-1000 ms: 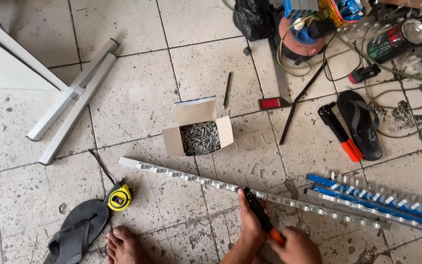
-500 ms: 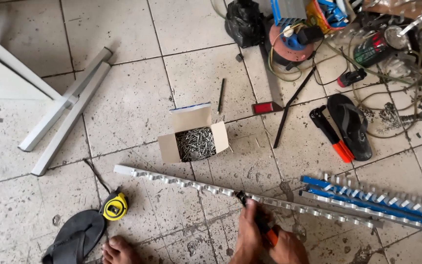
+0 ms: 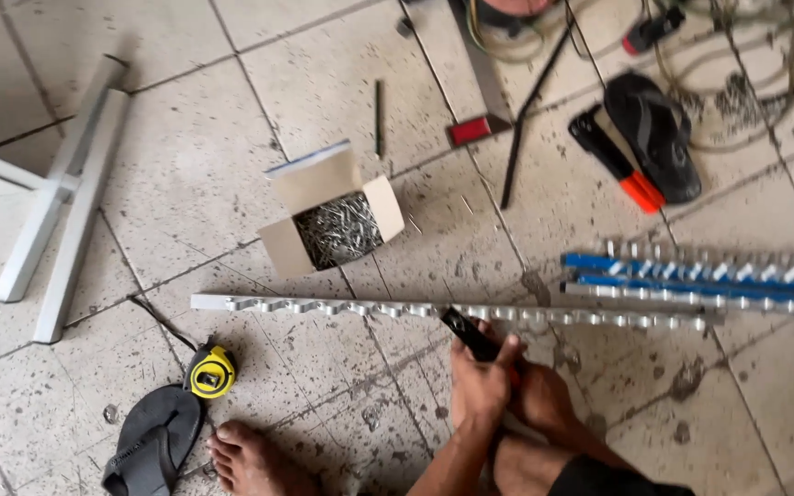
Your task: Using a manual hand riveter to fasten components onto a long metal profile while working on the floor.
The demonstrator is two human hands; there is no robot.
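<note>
A long silver aluminium rail (image 3: 323,306) with a row of notches lies across the tiled floor. My left hand (image 3: 482,384) is wrapped around a black-handled tool (image 3: 467,332), whose tip touches the rail's near edge. My right hand (image 3: 544,397) is pressed against the left one, closed on the tool's lower end, which is hidden. Both forearms come up from the bottom edge.
An open cardboard box of metal screws (image 3: 337,225) stands just behind the rail. Blue and silver rails (image 3: 691,276) lie at right. A yellow tape measure (image 3: 210,372), a black sandal (image 3: 153,441) and my bare foot (image 3: 250,459) are at lower left; a white metal frame (image 3: 66,202) lies at far left.
My hands have moved up the floor to the rail, and the tool's tip now rests against it. The view has tilted down and closer.
</note>
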